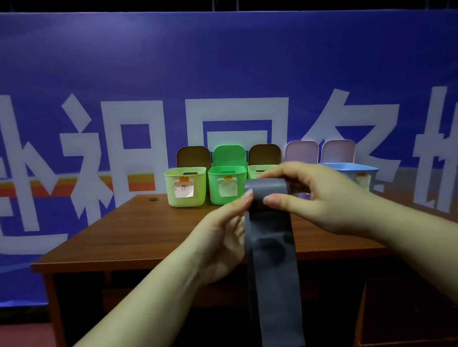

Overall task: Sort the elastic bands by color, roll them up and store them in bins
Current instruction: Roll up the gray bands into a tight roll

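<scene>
Grey elastic band (273, 264): wide, flat, matte, top end folded over into a started roll, long tail hanging straight down past the near edge of the brown table (135, 236). Held up in front of the row of bins (186, 187), apart from them. Left hand (223, 242) pinching the roll's left side, palm turned inward. Right hand (311, 195) curled over the top, thumb pressing the front. Bare tabletop left of the hands.

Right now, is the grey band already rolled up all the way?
No: the grey band is folded over only at its top, pinched by the left hand and right hand, and the rest hangs loose.
</scene>
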### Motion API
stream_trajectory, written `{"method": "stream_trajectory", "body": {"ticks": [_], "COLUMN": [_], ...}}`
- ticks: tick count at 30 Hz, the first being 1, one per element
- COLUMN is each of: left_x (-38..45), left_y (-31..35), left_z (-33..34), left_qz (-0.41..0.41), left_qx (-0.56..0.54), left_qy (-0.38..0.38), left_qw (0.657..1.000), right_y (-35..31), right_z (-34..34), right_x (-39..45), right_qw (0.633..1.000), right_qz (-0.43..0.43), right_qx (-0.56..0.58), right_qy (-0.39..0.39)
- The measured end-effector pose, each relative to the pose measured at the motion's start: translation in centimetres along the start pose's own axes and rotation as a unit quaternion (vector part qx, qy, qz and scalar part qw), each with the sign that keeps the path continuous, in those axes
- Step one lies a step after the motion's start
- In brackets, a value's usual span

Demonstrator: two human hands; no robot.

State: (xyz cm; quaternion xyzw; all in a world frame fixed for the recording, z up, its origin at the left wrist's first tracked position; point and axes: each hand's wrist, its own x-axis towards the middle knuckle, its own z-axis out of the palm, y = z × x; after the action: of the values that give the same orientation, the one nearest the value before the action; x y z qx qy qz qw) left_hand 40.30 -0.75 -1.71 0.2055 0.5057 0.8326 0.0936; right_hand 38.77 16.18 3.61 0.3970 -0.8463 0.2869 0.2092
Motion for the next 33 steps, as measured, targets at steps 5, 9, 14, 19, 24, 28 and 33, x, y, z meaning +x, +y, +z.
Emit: {"method": "stream_trajectory", "body": {"ticks": [5, 9, 14, 19, 24, 28, 33], "left_x": [0.1, 0.0, 0.1, 0.1, 0.2, 0.6, 1.3], "left_y": [-0.2, 0.1, 0.6, 1.3, 1.4, 0.3, -1.3], "left_z": [-0.3, -0.2, 0.5, -0.7, -2.2, -1.0, -0.1], "left_qz": [-0.032, -0.024, 0.022, -0.001, -0.018, 0.024, 0.041], "left_qx": [0.043, 0.069, 0.085, 0.060, 0.069, 0.159, 0.118], "left_qy": [0.015, 0.028, 0.012, -0.027, -0.118, -0.057, -0.019], "left_qw": [0.998, 0.997, 0.996, 0.998, 0.990, 0.985, 0.992], "right_y": [0.0, 0.0, 0.3, -0.3, -1.0, -1.4, -1.5], "right_z": [0.6, 1.0, 1.5, 1.9, 0.9, 0.7, 0.1], "right_x": [-0.3, -0.2, -0.2, -0.2, 0.2, 0.9, 1.7], "right_qw": [1.000, 0.999, 0.997, 0.995, 0.989, 0.987, 0.990], "right_qz": [-0.010, -0.027, -0.068, -0.070, 0.007, 0.074, 0.102], "right_qx": [0.021, 0.039, 0.017, 0.064, 0.142, 0.144, 0.097], "right_qy": [0.010, 0.022, 0.042, 0.038, 0.030, 0.025, 0.026]}}
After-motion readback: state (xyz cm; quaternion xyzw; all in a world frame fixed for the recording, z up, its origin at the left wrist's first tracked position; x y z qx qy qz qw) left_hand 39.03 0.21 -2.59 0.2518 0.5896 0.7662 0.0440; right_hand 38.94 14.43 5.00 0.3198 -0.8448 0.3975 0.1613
